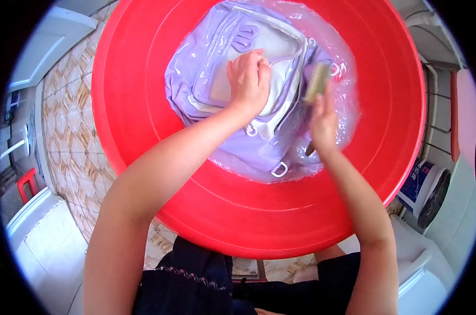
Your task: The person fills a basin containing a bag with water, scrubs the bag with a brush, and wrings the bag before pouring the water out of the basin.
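Observation:
A wet lilac and white backpack (210,58) lies in shallow soapy water inside a large red basin (138,105). My left hand (250,81) is closed on the bag's front panel, its fingers curled and partly hidden. In my right hand (323,123) is a scrubbing brush (317,84), with its pale bristles showing above my fingers and the dark handle end below. The brush is slightly blurred and sits over the bag's right side, by the zipper edge; whether the bristles touch the fabric I cannot tell.
Patterned tiles (72,115) cover the floor around the basin. To the right lies a blue and white bucket (424,184), near pipes along the wall. A white door (49,42) stands at the upper left, and a red plastic object (27,184) is at the left.

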Demonstrator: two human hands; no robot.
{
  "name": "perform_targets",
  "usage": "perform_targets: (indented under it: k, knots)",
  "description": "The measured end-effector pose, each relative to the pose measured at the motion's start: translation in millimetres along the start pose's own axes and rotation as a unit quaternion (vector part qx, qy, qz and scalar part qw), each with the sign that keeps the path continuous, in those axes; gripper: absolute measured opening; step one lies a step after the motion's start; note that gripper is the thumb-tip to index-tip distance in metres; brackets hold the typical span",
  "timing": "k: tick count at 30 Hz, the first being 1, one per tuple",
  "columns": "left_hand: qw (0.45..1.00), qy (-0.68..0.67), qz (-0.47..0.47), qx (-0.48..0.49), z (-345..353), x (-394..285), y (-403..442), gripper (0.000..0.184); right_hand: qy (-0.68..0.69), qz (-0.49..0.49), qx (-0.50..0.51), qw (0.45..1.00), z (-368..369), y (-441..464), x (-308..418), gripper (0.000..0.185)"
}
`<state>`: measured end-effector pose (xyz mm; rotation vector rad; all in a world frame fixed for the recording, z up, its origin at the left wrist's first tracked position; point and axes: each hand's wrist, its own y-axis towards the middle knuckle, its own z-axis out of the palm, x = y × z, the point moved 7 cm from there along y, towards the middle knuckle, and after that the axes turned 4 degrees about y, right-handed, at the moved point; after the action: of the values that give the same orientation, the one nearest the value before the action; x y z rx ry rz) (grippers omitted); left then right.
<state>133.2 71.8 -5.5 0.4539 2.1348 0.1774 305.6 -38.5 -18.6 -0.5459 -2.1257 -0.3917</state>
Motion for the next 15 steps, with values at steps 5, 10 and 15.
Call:
perform_targets:
  k: [5, 10, 15]
  knots:
    - [0.998, -0.041, -0.003, 0.037, 1, -19, -14, 0.011, -0.302, -0.202, 0.305, 0.88, 74, -42, 47, 0.031]
    - [0.994, -0.024, 0.062, 0.085, -9, -53, -29, 0.009, -0.371, -0.06, 0.149, 0.915, 58, 51, 15, 0.022]
    - [0.993, -0.042, 0.069, 0.082, -3, -51, -22, 0.007, -0.324, -0.1, 0.375, 0.863, 82, -4, 12, 0.023]
